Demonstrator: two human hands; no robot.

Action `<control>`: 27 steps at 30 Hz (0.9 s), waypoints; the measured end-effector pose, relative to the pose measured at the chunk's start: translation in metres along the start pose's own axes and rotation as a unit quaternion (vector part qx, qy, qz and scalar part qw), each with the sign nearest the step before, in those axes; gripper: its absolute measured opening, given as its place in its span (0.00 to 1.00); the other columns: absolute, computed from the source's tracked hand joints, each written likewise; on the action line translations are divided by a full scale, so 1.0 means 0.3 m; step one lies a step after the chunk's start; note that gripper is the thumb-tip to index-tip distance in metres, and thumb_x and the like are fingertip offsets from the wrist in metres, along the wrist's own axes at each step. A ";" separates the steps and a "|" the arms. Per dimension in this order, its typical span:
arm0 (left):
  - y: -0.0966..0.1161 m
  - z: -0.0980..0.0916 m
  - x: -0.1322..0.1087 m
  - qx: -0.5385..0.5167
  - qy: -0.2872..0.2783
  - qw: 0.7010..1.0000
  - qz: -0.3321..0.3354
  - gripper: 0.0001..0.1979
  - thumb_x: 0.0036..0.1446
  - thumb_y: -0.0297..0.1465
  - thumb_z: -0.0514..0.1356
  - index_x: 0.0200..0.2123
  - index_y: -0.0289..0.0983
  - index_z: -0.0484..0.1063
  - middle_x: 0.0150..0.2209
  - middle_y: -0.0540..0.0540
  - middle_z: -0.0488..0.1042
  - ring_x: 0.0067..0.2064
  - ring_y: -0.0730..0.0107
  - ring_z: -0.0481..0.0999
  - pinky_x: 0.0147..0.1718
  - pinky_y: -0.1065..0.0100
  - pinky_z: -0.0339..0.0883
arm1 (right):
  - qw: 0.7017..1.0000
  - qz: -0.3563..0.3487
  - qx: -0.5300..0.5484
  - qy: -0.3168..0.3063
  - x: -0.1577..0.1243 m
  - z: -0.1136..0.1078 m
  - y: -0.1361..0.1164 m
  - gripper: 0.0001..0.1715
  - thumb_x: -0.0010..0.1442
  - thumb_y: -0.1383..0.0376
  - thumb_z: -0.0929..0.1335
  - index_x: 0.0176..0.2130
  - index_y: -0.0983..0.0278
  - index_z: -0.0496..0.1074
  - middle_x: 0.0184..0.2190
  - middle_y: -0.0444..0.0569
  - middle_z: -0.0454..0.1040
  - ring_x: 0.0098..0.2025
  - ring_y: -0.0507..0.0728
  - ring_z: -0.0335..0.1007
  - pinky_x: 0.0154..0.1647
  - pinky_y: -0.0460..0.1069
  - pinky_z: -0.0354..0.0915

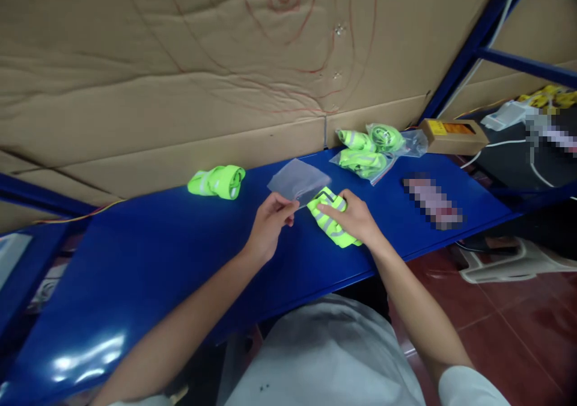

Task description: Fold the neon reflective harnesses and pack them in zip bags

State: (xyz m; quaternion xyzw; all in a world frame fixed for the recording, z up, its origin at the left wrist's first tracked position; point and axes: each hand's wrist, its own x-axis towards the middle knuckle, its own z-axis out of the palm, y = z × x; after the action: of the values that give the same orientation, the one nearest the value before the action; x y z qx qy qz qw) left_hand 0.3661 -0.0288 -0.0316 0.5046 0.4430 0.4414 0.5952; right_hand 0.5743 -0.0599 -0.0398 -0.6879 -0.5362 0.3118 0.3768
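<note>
My left hand [269,221] pinches the near edge of a clear plastic bag [297,179] that lies on the blue shelf [148,256]. My right hand [355,216] is closed on a folded neon-yellow reflective vest [329,224], whose end points at the bag's mouth. The vest rests on the shelf just right of the bag. Both forearms reach in from below.
Another folded neon vest [217,181] lies loose at the back left. Bagged vests [369,151] are piled at the back right beside a small cardboard box [453,136]. A cardboard wall [180,81] stands behind the shelf. A blue rack post [469,48] rises at right.
</note>
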 end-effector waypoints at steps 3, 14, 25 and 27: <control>-0.031 -0.063 -0.009 0.042 0.051 0.994 0.087 0.14 0.58 0.39 0.68 0.33 0.40 0.66 0.27 0.53 0.70 0.28 0.73 0.69 0.29 0.70 0.63 | 0.995 -0.016 -0.061 -0.073 0.031 0.062 -0.055 0.34 0.49 0.35 0.74 0.31 0.59 0.66 0.25 0.43 0.73 0.29 0.56 0.70 0.26 0.47 0.55; -0.058 -0.164 0.027 0.332 0.053 0.886 0.319 0.06 0.64 0.26 0.58 0.33 0.39 0.68 0.34 0.49 0.71 0.35 0.71 0.72 0.39 0.67 0.68 | 0.989 -0.046 -0.084 -0.111 0.190 0.107 -0.151 0.33 0.48 0.39 0.76 0.38 0.63 0.77 0.33 0.51 0.80 0.33 0.60 0.76 0.30 0.49 0.61; -0.073 -0.171 0.028 0.384 0.008 0.845 0.372 0.03 0.68 0.28 0.57 0.38 0.40 0.67 0.38 0.46 0.72 0.40 0.68 0.73 0.40 0.66 0.68 | 0.994 -0.003 -0.003 -0.107 0.174 0.185 -0.115 0.31 0.49 0.40 0.76 0.36 0.62 0.72 0.35 0.50 0.79 0.36 0.59 0.75 0.33 0.50 0.66; -0.082 -0.170 0.026 0.398 -0.020 0.837 0.376 0.03 0.68 0.28 0.56 0.39 0.40 0.67 0.39 0.46 0.73 0.42 0.67 0.74 0.41 0.66 0.68 | 0.995 0.014 0.045 -0.092 0.178 0.193 -0.107 0.33 0.49 0.42 0.77 0.42 0.63 0.71 0.36 0.49 0.79 0.36 0.59 0.76 0.34 0.50 0.68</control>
State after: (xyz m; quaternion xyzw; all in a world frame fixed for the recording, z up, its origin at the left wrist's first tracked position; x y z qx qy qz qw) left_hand 0.3202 -0.0130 -0.0618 0.8346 0.3440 0.4068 0.1402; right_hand 0.5222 0.0072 -0.0440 -0.6465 -0.5440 0.4026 0.3522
